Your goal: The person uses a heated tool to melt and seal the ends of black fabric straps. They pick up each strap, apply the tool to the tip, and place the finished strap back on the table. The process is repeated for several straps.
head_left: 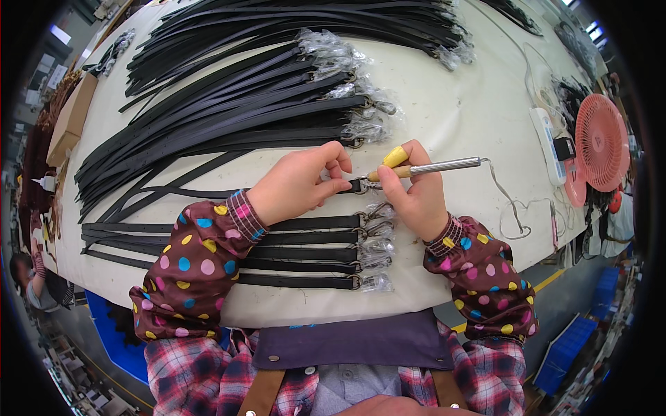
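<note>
Clamps right hand [420, 197] on wood-handled tool [444, 166]; curls left hand [295, 177] at black strap [356, 186], cannot tell if gripping. Faces bundled straps [236, 90] toward far edge of table [458, 104].

The left forearm [187, 270] and right forearm [485, 277] angle inward — elbows wide, wrists nearly level. The left hand [295, 177] points right, fingers curled, thumb extended; the right hand [424, 201] leans left — thumb and forefinger pinching, other fingers mostly hidden.
</note>
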{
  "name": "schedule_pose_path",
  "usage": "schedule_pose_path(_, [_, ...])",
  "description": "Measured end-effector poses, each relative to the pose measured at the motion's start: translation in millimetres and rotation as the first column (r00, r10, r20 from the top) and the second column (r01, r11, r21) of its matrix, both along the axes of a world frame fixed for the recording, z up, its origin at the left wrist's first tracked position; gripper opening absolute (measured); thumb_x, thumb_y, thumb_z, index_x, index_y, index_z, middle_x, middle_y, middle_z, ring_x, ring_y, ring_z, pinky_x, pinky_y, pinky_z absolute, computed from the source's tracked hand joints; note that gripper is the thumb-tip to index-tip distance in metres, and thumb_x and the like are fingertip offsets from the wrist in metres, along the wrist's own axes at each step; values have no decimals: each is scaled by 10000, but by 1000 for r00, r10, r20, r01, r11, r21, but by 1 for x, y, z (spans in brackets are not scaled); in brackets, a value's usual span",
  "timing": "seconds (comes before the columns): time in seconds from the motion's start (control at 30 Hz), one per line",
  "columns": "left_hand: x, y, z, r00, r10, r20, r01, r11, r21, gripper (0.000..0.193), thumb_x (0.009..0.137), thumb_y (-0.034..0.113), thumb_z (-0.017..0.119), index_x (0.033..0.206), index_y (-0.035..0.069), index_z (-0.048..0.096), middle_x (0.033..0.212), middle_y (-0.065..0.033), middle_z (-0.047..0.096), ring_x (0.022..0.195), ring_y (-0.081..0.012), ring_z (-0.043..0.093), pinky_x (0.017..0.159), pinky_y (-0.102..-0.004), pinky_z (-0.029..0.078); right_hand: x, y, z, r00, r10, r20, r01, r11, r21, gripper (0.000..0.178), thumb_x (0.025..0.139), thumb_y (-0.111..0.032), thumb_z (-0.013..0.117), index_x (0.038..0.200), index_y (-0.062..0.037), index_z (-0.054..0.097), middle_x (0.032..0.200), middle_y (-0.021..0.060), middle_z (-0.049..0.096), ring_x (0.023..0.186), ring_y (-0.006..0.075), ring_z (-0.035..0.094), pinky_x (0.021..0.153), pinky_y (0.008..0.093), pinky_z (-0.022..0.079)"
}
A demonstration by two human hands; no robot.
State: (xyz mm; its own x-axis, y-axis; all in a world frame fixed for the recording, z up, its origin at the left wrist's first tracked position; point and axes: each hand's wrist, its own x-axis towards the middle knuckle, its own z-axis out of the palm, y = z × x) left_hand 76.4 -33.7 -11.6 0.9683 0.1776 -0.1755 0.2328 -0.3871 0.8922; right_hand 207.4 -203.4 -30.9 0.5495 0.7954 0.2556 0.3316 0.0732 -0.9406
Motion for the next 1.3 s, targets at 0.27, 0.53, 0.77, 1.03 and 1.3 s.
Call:
schedule_pose_path(0.27, [10, 0, -6, 982, -142, 121, 100, 947, 305, 164, 843, 182, 690, 944, 82, 608, 790, -70, 602, 778, -262, 607, 682, -369, 483, 1, -2, 0, 999, -13, -33, 14, 999, 39, 157, 884, -101, 646, 891, -25, 508, 756, 28, 625, 644, 56, 508, 568, 226, 416])
schedule_pose_path(0.53, [7, -1, -8, 998, -2, 67, -11, 981, 192, 170, 896, 164, 655, 933, 24, 565, 814, -116, 655, 730, -257, 646, 639, -356, 501, 0, -1, -6, 999, 35, 24, -35, 999, 13, 169, 877, -106, 658, 912, -17, 518, 737, 15, 583, 633, 64, 505, 562, 231, 420])
schedule_pose_path(0.77, [7, 2, -4, 991, 70, -115, -93, 974, -207, 153, 954, 123, 609, 944, 13, 503, 770, -20, 617, 592, -55, 585, 510, -203, 494, -1, 0, -5, 995, 90, 49, -83, 989, -120, 167, 894, -89, 652, 934, -22, 504, 790, 40, 613, 691, 68, 555, 603, 226, 442])
schedule_pose_path(1.03, [6, 6, -10, 992, 99, -83, -120, 947, -299, 155, 963, 133, 595, 948, 13, 499, 842, -35, 644, 638, -60, 600, 532, -203, 510, -2, 1, -1, 992, 98, 82, -83, 982, -169, 169, 909, -97, 647, 944, -18, 502, 794, 51, 637, 698, 65, 566, 612, 223, 445])
schedule_pose_path(1.3, [6, 6, -10, 992, 92, -92, -116, 944, -309, 153, 969, 138, 591, 959, 16, 499, 860, -38, 648, 645, -58, 599, 536, -201, 510, -2, 2, 0, 991, 100, 86, -81, 977, -199, 172, 913, -108, 647, 947, -17, 506, 784, 47, 635, 687, 66, 564, 608, 224, 445])
